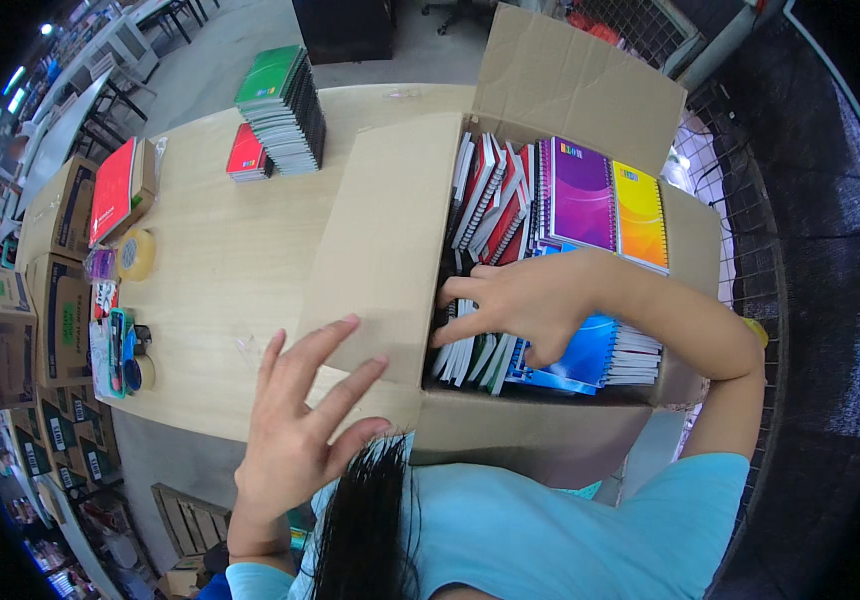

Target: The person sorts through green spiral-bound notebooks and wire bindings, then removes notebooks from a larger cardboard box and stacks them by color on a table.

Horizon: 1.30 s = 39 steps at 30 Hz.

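An open cardboard box [550, 435] in front of me holds rows of spiral notebooks. On its right side lie a purple notebook [582, 195], a yellow notebook [640, 212] and a blue notebook [582, 355]. Red notebooks [498, 205] stand on edge along the far left part. My right hand [530, 300] is inside the box over the notebooks, its fingers apart and reaching to the left wall; whether the fingertips touch a notebook I cannot make out. Raised over the near end of the left flap [380, 240], my left hand [300, 430] is open and holds nothing.
A tall stack of green-covered notebooks [280, 110] and a low red stack [248, 155] stand on the wooden table [220, 280]. Tape [137, 254], a red notebook [114, 190] and stationery line its left edge. Cartons [60, 320] are piled beyond. Wire mesh [750, 230] runs along the right.
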Each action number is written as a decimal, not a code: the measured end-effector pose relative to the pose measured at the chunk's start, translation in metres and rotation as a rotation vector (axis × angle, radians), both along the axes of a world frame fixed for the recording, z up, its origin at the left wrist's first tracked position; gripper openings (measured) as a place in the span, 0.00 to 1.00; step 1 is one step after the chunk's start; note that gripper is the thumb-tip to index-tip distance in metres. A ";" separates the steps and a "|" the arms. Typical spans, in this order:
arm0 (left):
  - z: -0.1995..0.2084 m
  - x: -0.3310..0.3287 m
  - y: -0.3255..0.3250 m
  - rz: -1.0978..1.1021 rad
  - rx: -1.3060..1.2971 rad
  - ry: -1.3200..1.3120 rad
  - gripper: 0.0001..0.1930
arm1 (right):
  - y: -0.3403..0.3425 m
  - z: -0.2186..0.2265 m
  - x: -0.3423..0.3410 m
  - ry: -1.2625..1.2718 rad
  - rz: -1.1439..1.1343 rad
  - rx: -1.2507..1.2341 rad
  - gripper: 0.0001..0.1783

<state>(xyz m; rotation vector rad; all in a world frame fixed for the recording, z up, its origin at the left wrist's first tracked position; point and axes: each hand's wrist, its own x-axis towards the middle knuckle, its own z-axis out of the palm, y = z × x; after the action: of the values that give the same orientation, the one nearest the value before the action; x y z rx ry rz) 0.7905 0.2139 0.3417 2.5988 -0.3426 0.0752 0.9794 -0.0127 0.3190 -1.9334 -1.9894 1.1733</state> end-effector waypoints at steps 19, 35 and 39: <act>0.004 -0.065 0.028 0.178 -0.098 -0.208 0.29 | 0.018 -0.020 -0.080 -0.658 -0.275 -0.050 0.39; 0.014 -0.082 0.062 0.137 -0.359 -0.441 0.27 | -0.114 0.017 0.063 0.318 -0.944 0.853 0.39; -0.001 -0.060 0.059 0.120 -0.473 -0.372 0.28 | -0.110 0.024 0.053 0.965 -1.139 1.265 0.35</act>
<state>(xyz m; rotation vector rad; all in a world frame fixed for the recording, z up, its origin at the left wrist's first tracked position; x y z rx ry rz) 0.7304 0.2734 0.3409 2.1221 -0.2591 0.6116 1.0319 -0.1228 0.3434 -1.0205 -0.5091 0.1995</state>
